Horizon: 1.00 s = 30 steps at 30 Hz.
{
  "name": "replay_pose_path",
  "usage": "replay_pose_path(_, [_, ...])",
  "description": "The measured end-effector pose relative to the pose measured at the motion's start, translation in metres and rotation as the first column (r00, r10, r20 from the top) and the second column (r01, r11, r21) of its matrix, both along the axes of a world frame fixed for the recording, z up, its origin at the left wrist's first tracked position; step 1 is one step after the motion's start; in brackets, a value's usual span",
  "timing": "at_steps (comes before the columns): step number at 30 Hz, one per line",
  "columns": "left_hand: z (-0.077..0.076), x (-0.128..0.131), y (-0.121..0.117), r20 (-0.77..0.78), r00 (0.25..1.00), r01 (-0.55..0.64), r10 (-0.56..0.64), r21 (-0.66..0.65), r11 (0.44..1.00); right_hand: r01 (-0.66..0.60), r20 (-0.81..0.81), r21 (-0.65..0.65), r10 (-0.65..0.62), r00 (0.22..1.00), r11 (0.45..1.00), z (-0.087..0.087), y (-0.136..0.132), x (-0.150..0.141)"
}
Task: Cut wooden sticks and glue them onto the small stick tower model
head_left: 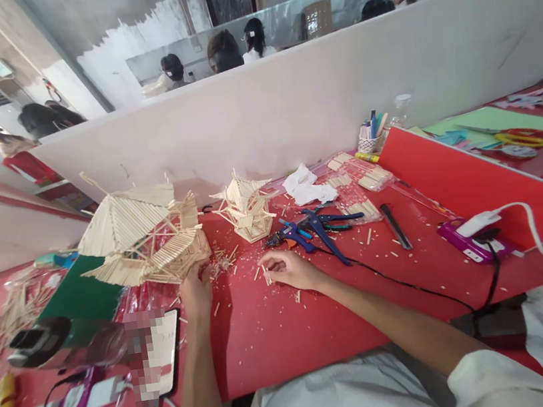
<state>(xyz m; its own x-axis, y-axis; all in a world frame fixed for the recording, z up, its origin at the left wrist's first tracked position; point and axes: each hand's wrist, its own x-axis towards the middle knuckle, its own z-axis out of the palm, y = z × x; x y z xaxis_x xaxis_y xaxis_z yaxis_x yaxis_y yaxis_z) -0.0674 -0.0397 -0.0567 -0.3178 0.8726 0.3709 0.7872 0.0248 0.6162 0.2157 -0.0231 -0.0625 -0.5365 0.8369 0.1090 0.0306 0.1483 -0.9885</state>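
My right hand [288,270] is over the red table, thumb and fingers pinched on a short wooden stick [266,275]. My left hand [197,287] has its fingers curled beside the lower right corner of a large pavilion model made of wooden sticks [137,232]. What its fingertips hold, if anything, is hidden. Behind and between the hands stands a smaller stick pavilion model [246,210] on a several-sided base. Loose stick scraps [222,262] lie between the left hand and the small model. Blue-handled cutters [328,226] and a glue gun [292,233] rest right of the small model.
A utility knife [396,226] and bagged sticks [357,201] lie to the right, near crumpled tissue [307,185]. A purple power strip [476,241] has cables trailing. On the left are a bottle [73,342], a phone [164,353] and a green board [86,287]. A white partition [289,113] stands behind.
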Motion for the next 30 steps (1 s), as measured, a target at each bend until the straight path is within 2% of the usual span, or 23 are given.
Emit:
replay_pose_path(6, [-0.011,-0.005,0.005,0.084,0.99,0.115,-0.114,0.001,0.993,0.027,0.002,0.036,-0.027,1.0,0.999,0.0,0.001,0.001])
replay_pose_path(16, [0.0,0.0,-0.001,-0.108,0.994,-0.009,0.011,0.021,1.0,0.067,0.026,0.034,-0.068,0.997,0.997,0.004,0.001,0.004])
replay_pose_path(18, [0.001,0.003,-0.003,-0.129,0.991,0.031,-0.025,0.046,0.998,0.081,0.034,0.054,-0.083,0.996,0.995,0.004,0.003,0.005])
replay_pose_path(20, [0.003,0.009,-0.004,-0.121,0.983,0.148,-0.137,0.082,0.986,0.101,0.053,0.074,-0.105,0.993,0.992,0.004,0.005,0.007])
replay_pose_path(23, [0.002,0.023,-0.006,-0.074,0.913,0.407,-0.401,0.079,0.91,0.113,0.106,0.118,-0.126,0.986,0.987,0.006,0.006,0.01])
replay_pose_path(26, [-0.001,0.041,-0.009,-0.063,0.748,0.66,-0.661,-0.037,0.75,0.093,0.195,0.203,-0.134,0.972,0.975,0.008,0.007,0.012])
replay_pose_path(28, [-0.003,0.053,-0.011,-0.072,0.674,0.727,-0.735,-0.11,0.678,0.079,0.261,0.254,-0.147,0.954,0.964,0.008,0.006,0.012])
replay_pose_path(30, [-0.004,0.061,-0.013,-0.072,0.647,0.743,-0.759,-0.167,0.648,0.066,0.305,0.273,-0.152,0.94,0.96,0.007,0.006,0.012])
